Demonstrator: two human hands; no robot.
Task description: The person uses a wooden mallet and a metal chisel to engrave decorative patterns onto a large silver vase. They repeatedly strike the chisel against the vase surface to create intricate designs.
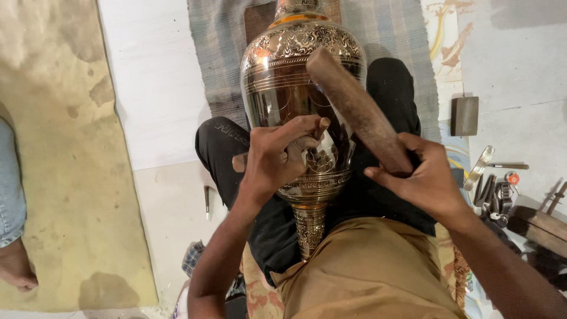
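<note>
Pale floor tiles (156, 77) run under everything, with a worn tan mat (65, 153) spread on the left and a striped grey-blue woven rug (218, 53) beneath my legs. Off to the right, on the bare floor, sits a small dark rectangular block (465, 116), plain-faced as far as I can tell, and below it a loose heap of metal hand tools (493, 189) (one has a small round orange-red spot, too small to read as anything more). A thin metal tool (207, 199) lies alone on the tile by my left leg. At the far left edge another person's bare foot (15, 266) and blue trouser leg rest on the tan mat, well apart from me.

Across my lap, over black trousers (390, 88), lies a large engraved brass vase (301, 88), its narrow foot pointing towards my body and its wide shoulder away from me. Its surface is polished and mirror-bright, banded with dense scrollwork near the shoulder and again at the stem, with an orange-tinted ring at the neck.

My left hand (277, 156) rests on the vase's belly, fingers pinched around a small wooden-handled chisel (322, 125) set against the metal. My right hand (422, 177) is clenched around the lower end of a thick wooden mallet (354, 109), which slants up over the vase above the chisel.
</note>
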